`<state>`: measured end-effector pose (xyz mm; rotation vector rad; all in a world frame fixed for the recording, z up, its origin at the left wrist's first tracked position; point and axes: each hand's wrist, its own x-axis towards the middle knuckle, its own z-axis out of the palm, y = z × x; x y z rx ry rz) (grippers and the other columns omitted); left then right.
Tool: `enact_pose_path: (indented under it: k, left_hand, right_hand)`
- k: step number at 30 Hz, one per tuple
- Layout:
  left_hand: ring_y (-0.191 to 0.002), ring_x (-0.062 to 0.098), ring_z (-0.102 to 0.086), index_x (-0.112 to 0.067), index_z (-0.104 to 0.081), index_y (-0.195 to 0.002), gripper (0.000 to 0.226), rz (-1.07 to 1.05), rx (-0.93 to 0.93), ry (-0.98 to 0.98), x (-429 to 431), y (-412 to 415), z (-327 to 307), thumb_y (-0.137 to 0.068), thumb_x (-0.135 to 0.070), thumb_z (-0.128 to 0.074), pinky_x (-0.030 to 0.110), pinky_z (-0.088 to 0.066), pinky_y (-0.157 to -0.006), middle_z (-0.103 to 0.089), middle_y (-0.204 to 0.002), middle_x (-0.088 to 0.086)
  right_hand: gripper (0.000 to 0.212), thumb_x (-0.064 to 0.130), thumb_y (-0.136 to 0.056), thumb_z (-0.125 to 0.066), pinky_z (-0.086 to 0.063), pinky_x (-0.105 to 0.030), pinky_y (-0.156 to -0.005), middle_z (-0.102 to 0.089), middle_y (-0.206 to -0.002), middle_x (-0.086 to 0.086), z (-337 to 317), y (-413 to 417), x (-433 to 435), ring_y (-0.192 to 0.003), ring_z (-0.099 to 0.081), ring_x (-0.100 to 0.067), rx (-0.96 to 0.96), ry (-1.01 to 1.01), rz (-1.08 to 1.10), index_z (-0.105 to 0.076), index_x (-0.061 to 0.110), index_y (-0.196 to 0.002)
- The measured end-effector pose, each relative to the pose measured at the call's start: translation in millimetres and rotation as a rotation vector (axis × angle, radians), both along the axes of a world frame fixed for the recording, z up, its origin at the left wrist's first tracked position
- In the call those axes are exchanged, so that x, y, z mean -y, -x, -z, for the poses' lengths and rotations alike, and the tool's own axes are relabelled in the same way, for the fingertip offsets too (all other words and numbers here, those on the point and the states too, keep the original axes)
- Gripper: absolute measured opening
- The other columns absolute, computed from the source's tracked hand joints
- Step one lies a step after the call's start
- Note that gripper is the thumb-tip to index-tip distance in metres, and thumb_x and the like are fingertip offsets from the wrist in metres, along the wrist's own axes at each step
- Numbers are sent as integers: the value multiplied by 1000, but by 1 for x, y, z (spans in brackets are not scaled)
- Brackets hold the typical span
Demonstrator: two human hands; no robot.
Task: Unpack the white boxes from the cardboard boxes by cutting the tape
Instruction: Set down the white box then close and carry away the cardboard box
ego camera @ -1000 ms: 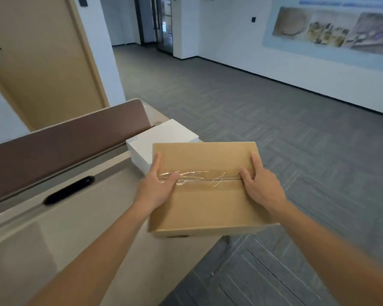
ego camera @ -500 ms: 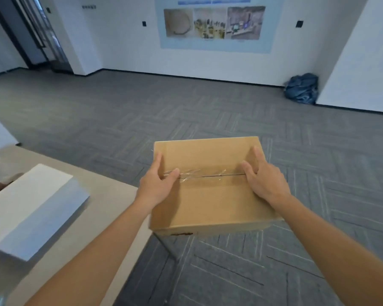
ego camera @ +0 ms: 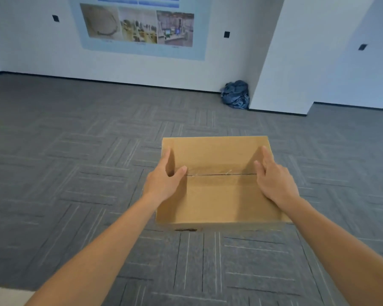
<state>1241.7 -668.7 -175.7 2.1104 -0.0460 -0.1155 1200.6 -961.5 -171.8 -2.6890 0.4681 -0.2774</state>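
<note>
A brown cardboard box (ego camera: 217, 195) hangs in the air over the grey carpet, carried between both hands. My left hand (ego camera: 164, 180) clasps its left side, thumb lying on top at the end of the centre seam. My right hand (ego camera: 274, 180) clasps the right side the same way. The top flaps are closed, and the clear tape (ego camera: 221, 173) along the seam shows a dark slit through its length. No white box is in view.
Grey patterned carpet (ego camera: 75, 173) spreads all around. A crumpled dark blue bag (ego camera: 236, 94) lies at the foot of the white wall corner ahead. A poster (ego camera: 139, 25) hangs on the far wall. A pale table corner (ego camera: 0, 297) shows at the bottom left.
I have turned right, away from the table, with the cardboard box held in both hands. The white box and the table have slid out of view to the left.
</note>
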Motion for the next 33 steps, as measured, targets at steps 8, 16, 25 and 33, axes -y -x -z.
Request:
enact_pose_path:
  k: [8,16,25,33]
  left_hand:
    - [-148,28,-27,-46,-7,-157,75,130,-13,-55,115,-141,3,-98,-53,-52,49,-29,-116,-29,-162,-3]
    - [-148,30,-28,-45,-5,-157,69,187,-27,-144,268,-286,4,-102,-47,-47,46,-29,-115,-30,-162,0]
    - [-120,11,-54,-42,-2,-158,62,189,3,-179,392,-443,1,-107,-38,-38,38,-37,-106,-29,-162,0]
    - [-68,10,-50,-49,-10,-155,63,180,-27,-99,493,-621,22,-107,-14,-30,27,-46,-59,-48,-106,-19]
  right_hand:
    - [55,51,-103,-24,-51,-49,-82,-63,-128,-10,0,-105,105,-107,-62,-36,-10,38,131,-8,39,-154]
    - [53,48,-104,-22,-44,-43,-73,-65,-123,-12,13,-237,253,-104,-61,-36,-8,-2,196,-11,39,-155]
    - [48,41,-106,-21,-51,-44,-72,-66,-101,-12,4,-399,376,-83,-59,-32,-30,-42,189,-13,39,-153]
    - [48,33,-106,-20,-45,-38,-64,-58,-84,-5,10,-557,468,-72,-56,-28,-45,-25,265,-13,43,-152]
